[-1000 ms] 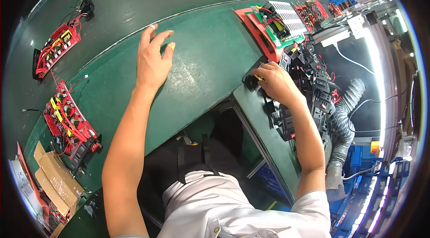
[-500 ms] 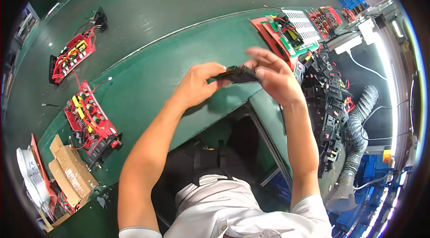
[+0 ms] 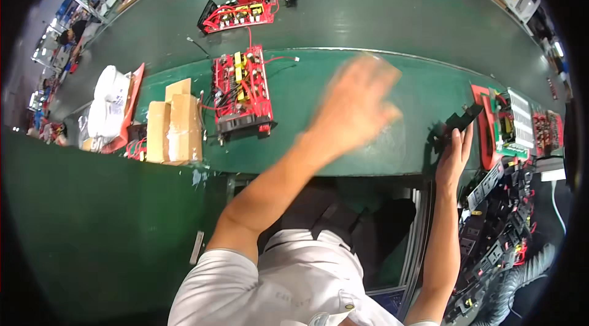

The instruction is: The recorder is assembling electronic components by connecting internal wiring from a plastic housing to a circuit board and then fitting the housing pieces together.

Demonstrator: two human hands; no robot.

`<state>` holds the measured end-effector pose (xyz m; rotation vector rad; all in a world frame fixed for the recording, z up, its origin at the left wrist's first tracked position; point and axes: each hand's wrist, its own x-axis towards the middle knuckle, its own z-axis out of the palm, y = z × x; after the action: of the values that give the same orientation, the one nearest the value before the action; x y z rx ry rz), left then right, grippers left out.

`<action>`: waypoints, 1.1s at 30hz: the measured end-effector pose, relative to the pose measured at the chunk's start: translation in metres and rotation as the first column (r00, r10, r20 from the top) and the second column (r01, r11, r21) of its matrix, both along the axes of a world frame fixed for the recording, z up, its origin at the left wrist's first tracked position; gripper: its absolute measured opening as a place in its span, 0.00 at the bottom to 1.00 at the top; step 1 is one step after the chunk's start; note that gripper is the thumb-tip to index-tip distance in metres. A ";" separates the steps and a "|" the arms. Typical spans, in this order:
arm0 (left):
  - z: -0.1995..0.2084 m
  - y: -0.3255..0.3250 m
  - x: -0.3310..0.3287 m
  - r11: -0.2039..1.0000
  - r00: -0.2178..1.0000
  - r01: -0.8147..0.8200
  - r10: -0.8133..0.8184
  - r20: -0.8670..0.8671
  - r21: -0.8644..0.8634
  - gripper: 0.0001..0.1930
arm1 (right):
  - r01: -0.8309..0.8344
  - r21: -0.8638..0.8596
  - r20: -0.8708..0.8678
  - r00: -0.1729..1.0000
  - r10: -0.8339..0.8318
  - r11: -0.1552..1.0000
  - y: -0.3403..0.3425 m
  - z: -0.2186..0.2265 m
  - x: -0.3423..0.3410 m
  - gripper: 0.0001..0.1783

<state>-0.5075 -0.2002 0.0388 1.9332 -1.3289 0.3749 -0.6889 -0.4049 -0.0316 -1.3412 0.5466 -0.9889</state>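
My left hand (image 3: 362, 99) is over the middle of the green bench, smeared by motion. Its thumb stands apart from the other fingers, and I see nothing held in it. Further right, my right hand (image 3: 455, 157) grips a black plastic part (image 3: 460, 120) at the bench's right side, fingers along its edge. The part looks like a small panel or housing; its exact kind does not show. Left of my left hand lies a red circuit board assembly (image 3: 242, 83) with yellow components, red wires and a black end panel. Behind it lies a similar red board assembly (image 3: 245, 13).
At the right stands a green board with a white slotted cover (image 3: 521, 120), beside a red sheet (image 3: 486, 126). Below it are several black socket panels (image 3: 485, 246) and a grey flexible duct (image 3: 521, 280). A cardboard box (image 3: 175, 126) and white spools (image 3: 110, 102) stand at the left.
My hands have parted: the left let go of the black part and moved away, while the right carried it rightward to the bench's right side. The view has turned, shifting the bench things.
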 end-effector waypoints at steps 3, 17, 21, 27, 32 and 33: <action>0.012 0.081 0.023 0.834 0.833 -0.552 0.551 -0.052 -0.009 0.24 | 0.064 -0.113 -0.004 0.998 -0.064 0.992 -0.004 -0.003 0.004 0.31; -0.028 0.145 0.038 0.566 0.408 -0.705 0.816 -0.409 0.427 0.37 | -0.029 -0.232 -0.154 0.988 -0.008 0.972 0.005 -0.005 0.004 0.31; -0.036 0.136 0.046 0.518 0.380 -0.742 0.848 -0.371 0.425 0.37 | 0.029 -0.396 -0.196 0.974 -0.116 0.918 0.000 -0.016 0.006 0.32; -0.047 0.158 0.057 0.547 0.412 -0.831 0.729 -0.547 0.103 0.37 | 0.016 -0.366 -0.184 0.979 -0.089 0.930 0.000 -0.013 0.010 0.32; -0.047 0.164 0.062 0.707 0.522 -0.706 0.562 -0.642 0.045 0.37 | 0.102 -0.423 -0.160 0.970 -0.185 0.900 -0.007 -0.018 0.010 0.31; -0.034 0.149 0.050 0.755 0.584 -0.654 0.475 -0.659 -0.036 0.37 | 0.086 -0.264 -0.112 0.987 -0.119 0.961 -0.009 -0.018 0.008 0.31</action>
<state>-0.4577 -0.0508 0.0048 1.9508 -0.1709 0.1797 -0.6806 -0.4136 -0.0494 -1.6305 0.6029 -1.0929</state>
